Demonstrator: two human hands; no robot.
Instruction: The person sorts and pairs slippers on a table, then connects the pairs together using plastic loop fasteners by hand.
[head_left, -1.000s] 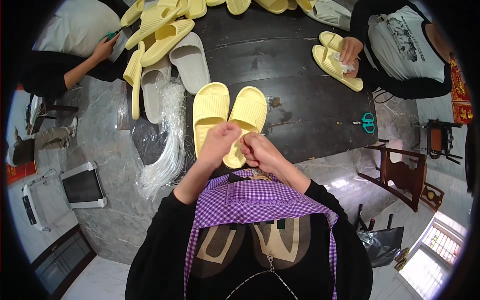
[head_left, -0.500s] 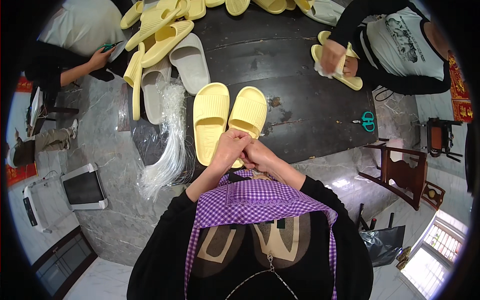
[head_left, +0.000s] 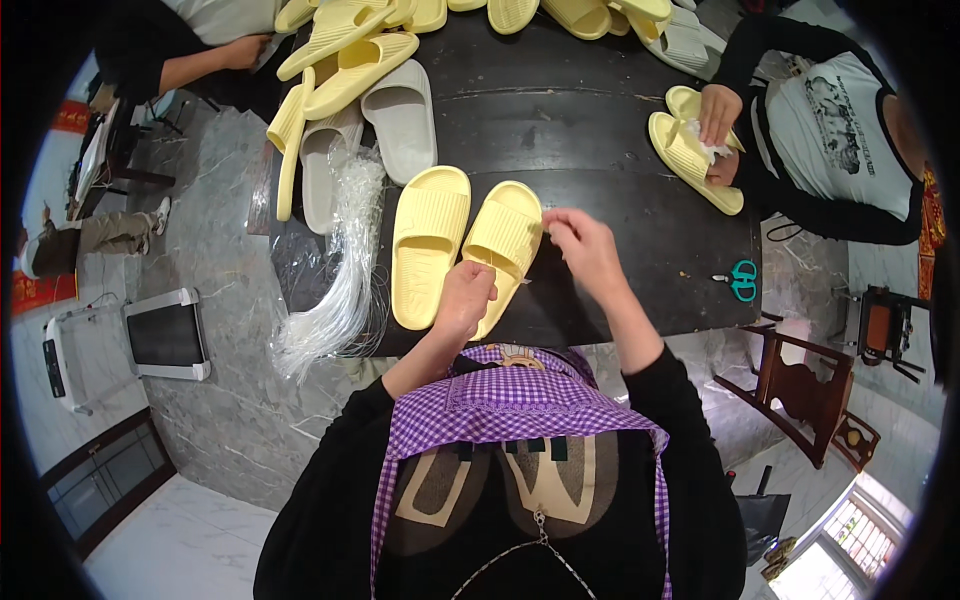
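Note:
Two pale yellow slide slippers stand side by side at the table edge in front of me: a left slipper (head_left: 428,215) and a right slipper (head_left: 508,215) tilted slightly outward. My left hand (head_left: 467,297) is closed in a pinch over the right slipper's footbed; what its fingers hold, if anything, is too thin to see. My right hand (head_left: 588,250) has its thumb and forefinger drawn together just beside the right slipper's strap edge, its grip too small to make out. A bundle of clear, thin plastic strands (head_left: 345,260) lies to the left on the table.
Grey slippers (head_left: 402,125) and a heap of yellow slippers (head_left: 362,70) occupy the far left of the dark table (head_left: 560,130). Teal-handled scissors (head_left: 741,281) lie at the right edge. A co-worker's hands (head_left: 718,125) handle yellow slippers at the far right. A wooden chair (head_left: 790,385) stands right.
My hands were together over the right slipper; the right hand has moved apart, right and forward to the slipper's outer side. The left stays low over the slipper. The view has shifted slightly.

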